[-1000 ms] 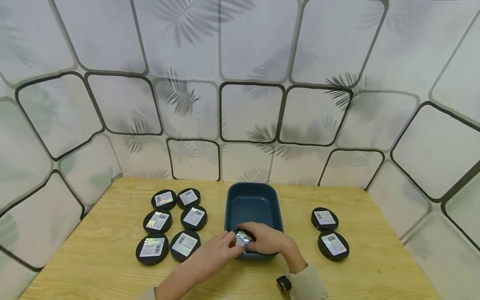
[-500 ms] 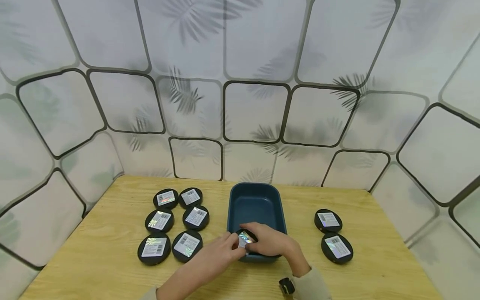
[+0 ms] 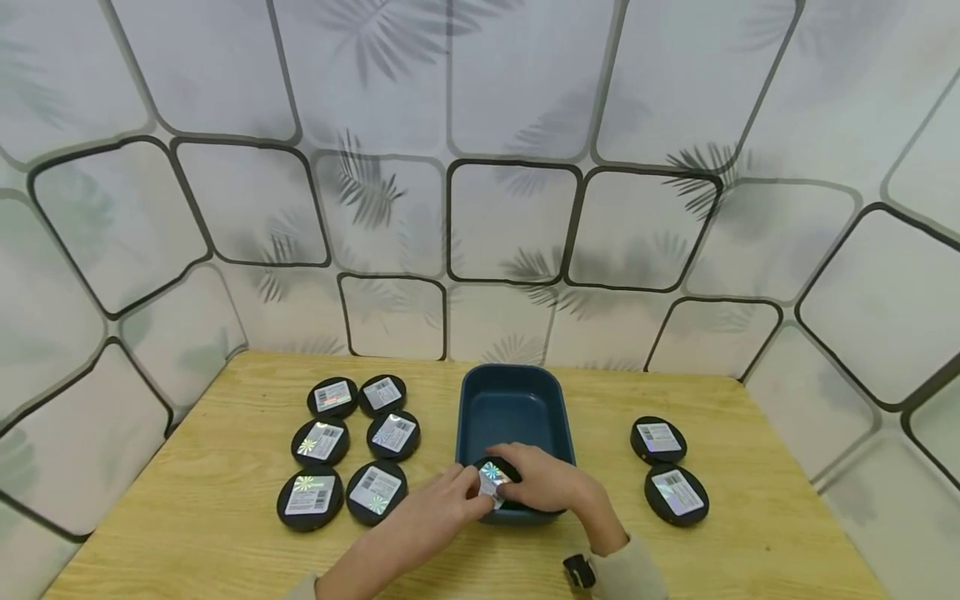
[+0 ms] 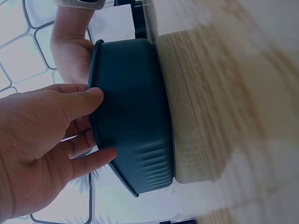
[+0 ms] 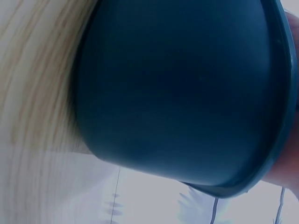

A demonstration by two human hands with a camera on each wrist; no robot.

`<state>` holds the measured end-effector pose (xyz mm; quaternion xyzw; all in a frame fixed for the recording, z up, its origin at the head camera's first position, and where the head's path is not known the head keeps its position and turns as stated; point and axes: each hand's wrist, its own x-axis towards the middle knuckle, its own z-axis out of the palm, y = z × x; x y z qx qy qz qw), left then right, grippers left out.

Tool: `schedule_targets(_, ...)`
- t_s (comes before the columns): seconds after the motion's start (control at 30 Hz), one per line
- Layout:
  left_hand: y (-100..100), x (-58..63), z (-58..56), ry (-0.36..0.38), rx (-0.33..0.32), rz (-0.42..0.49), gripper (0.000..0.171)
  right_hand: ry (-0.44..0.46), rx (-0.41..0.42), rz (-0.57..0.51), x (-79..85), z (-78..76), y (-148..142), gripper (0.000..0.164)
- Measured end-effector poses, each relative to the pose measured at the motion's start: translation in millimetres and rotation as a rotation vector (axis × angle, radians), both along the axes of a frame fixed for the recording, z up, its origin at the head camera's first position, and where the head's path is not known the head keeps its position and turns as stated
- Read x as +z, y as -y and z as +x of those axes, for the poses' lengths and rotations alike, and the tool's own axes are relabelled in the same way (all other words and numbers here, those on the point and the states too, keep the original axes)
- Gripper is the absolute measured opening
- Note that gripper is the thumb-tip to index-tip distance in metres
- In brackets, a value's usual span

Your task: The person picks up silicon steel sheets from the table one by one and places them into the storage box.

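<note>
A black round disc (image 3: 512, 469) with a white, shiny label (image 3: 491, 477) is held over the near end of a dark blue bin (image 3: 506, 414). My right hand (image 3: 549, 482) grips the disc from the right, thumb on its label. From the left, my left hand (image 3: 444, 505) pinches the disc's near-left edge with thumb and fingers at the label. In the left wrist view, the left hand's (image 4: 42, 126) thumb and fingertips show in front of the bin's rim, which hides the disc. The right wrist view is mostly bin wall (image 5: 177, 93), hiding the right fingers.
Several labelled black discs (image 3: 311, 498) lie in two columns left of the bin. Two more discs (image 3: 677, 495) lie on the right of the wooden table (image 3: 750, 500). A patterned curtain (image 3: 502, 225) stands behind the table. A small black object (image 3: 578, 571) sits by the right sleeve.
Both hands stay at the bin's near end with the disc. The disc has turned slightly and more of its label shows between the fingers. The head view has shifted a little.
</note>
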<state>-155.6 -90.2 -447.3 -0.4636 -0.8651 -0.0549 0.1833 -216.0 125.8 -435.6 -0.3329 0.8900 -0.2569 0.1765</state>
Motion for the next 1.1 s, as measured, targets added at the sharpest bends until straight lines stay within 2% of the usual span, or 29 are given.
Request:
schedule_targets(0.37,-0.3,-3.8,-0.1,0.013,-0.005,-0.003,0.022,-0.008,0.003,0.004,-0.5,4.6,-0.7,0.047)
schedule_targets(0.77,-0.4,0.7,-0.3,0.028,0.002,-0.011,0.021,-0.021,0.001,-0.003,0.3,1.9,-0.7,0.047)
schedule_targets(1.1,-1.2,-1.2,-1.3,-0.005,-0.002,0.002,0.020,-0.012,-0.012,-0.013,-1.9,2.3,-1.7,0.048)
